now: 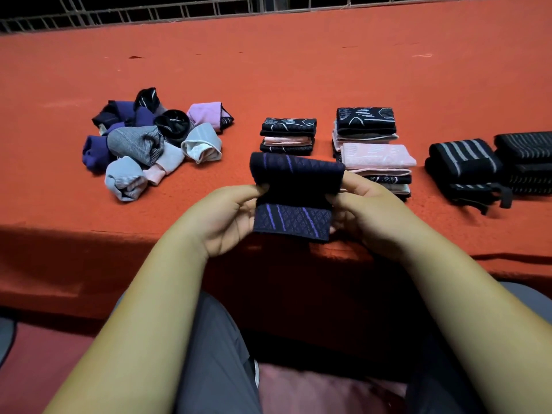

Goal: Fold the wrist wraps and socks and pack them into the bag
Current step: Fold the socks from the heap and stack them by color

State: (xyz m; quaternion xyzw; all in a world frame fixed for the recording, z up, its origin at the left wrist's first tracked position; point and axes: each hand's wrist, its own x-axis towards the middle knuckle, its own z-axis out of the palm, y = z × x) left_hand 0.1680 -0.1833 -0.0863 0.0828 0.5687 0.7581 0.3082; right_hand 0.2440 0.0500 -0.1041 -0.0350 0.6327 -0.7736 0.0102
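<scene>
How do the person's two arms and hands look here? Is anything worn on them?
Both forearms are bare up to the bottom edge of the picture: no sleeves show. The left hand and the right hand wear no gloves, and no ring, watch or bracelet is visible. Grey trousers cover the lap below.

It looked like a plain home or small packing spot, though which could not be told. A bench [298,70] covered in orange-red cloth ran to a metal window grille [179,10] with darkness behind it. Rolled socks [143,141] and folded wraps [466,165] lay sorted in heaps on it.
</scene>
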